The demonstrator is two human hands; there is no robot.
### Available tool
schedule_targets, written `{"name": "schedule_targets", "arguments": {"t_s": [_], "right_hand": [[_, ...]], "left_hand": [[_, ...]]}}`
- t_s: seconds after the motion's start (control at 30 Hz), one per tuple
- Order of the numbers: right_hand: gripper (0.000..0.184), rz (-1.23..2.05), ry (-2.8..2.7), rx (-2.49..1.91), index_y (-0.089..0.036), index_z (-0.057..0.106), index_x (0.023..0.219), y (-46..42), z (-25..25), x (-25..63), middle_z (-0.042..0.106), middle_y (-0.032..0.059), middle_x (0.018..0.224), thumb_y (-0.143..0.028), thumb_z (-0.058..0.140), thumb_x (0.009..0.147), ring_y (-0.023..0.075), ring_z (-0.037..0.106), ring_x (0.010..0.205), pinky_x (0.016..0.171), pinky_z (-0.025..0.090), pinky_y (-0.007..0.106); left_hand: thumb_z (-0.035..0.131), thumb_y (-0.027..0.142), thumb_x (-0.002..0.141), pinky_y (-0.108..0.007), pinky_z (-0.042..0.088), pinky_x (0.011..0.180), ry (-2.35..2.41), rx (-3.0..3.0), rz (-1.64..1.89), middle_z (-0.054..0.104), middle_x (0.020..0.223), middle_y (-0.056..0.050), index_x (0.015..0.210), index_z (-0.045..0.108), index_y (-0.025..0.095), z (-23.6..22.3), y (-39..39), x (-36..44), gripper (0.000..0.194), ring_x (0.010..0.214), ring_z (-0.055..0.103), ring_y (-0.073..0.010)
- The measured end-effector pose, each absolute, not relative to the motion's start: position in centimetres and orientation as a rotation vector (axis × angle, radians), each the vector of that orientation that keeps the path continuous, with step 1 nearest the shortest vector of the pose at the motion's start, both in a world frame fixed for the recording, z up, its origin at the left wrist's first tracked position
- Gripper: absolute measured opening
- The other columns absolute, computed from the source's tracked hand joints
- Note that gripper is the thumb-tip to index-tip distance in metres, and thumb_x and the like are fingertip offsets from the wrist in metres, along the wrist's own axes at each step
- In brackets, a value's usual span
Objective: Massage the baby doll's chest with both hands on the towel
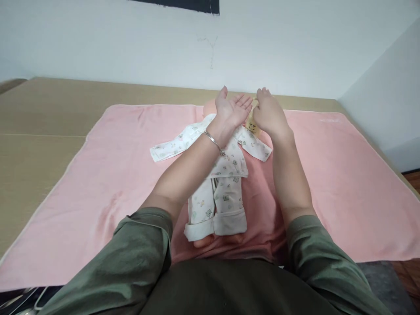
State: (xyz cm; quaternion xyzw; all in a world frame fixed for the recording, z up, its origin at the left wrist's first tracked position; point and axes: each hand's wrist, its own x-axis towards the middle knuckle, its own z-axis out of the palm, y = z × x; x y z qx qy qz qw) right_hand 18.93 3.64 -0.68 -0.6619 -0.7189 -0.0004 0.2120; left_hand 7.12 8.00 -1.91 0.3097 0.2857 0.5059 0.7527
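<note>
My left hand (233, 109) is open, palm up and fingers stretched out to the right, above the upper body of a baby doll. A bracelet circles its wrist. Close to its fingertips, my right hand (269, 113) is closed at a yellowish bottle (252, 126) with dark markings, which that hand partly hides. The doll lies on its back in a white printed shirt (234, 164) and matching trousers (226, 197) with turned-up cuffs. Its sleeves spread to both sides. My left hand and forearm cover much of its head (209, 107) and chest; its feet (204, 241) show below the cuffs.
A pink towel (334, 183) lies under the doll, spread over a wooden-topped table (49, 113) and hanging at the near edge. Behind the table stands a white wall (114, 48), with another wall at the right.
</note>
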Motion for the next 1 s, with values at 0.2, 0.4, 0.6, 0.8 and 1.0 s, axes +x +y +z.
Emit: {"name": "schedule_targets", "arguments": {"t_s": [0.2,0.4,0.6,0.8,1.0], "right_hand": [[0.055,0.027,-2.068,-1.804,-0.004,0.036,0.147,4.5,-1.5,18.4,0.038,0.0193,0.157,-0.021,0.029,0.095,0.0339,0.025,0.152,0.124,0.021,0.058],[0.047,-0.128,-2.067,-1.848,-0.005,0.047,0.137,3.5,-1.3,17.6,0.052,0.0222,0.144,-0.016,0.026,0.096,0.0366,0.041,0.142,0.116,0.031,0.061],[0.046,-0.19,-1.988,-1.965,-0.004,0.048,0.135,3.2,-1.3,16.6,0.051,0.0252,0.145,-0.019,0.03,0.095,0.0358,0.042,0.141,0.115,0.033,0.06],[0.054,-0.369,-1.798,-2.16,0.007,0.038,0.142,3.2,-2.2,13.5,0.036,0.0321,0.154,-0.011,0.027,0.092,0.0342,0.029,0.15,0.121,0.022,0.059],[0.056,-0.484,-1.751,-2.287,0.006,0.038,0.144,2.9,-2.1,12.6,0.036,0.0309,0.154,-0.011,0.037,0.091,0.035,0.032,0.148,0.121,0.026,0.053]], "left_hand": [[0.021,0.053,0.1,-0.035,0.043,0.114,0.486,0.262,1.11,0.048,0.148,-0.013,0.15,0.026,0.012,-0.8,6.1,8.6,0.065,0.144,0.044,-0.0234],[0.028,0.047,0.1,-0.036,0.043,0.115,0.478,0.223,1.085,0.049,0.148,-0.011,0.149,0.031,0.014,-1.5,6.5,8.1,0.059,0.144,0.042,-0.0257],[0.017,0.043,0.1,-0.048,0.039,0.118,0.657,0.76,1.048,0.053,0.145,-0.013,0.146,0.038,0.015,-1.9,4.7,3.1,0.057,0.146,0.04,-0.0278],[0.009,0.05,0.098,-0.052,0.036,0.12,0.803,1.35,1.014,0.054,0.147,-0.008,0.143,0.044,0.02,-2.8,1.7,-3.1,0.064,0.149,0.034,-0.0298],[0.014,0.052,0.097,-0.055,0.038,0.117,0.882,1.384,1.053,0.065,0.134,-0.008,0.133,0.057,0.022,-2.5,-0.1,-5.0,0.063,0.142,0.046,-0.032]]}}
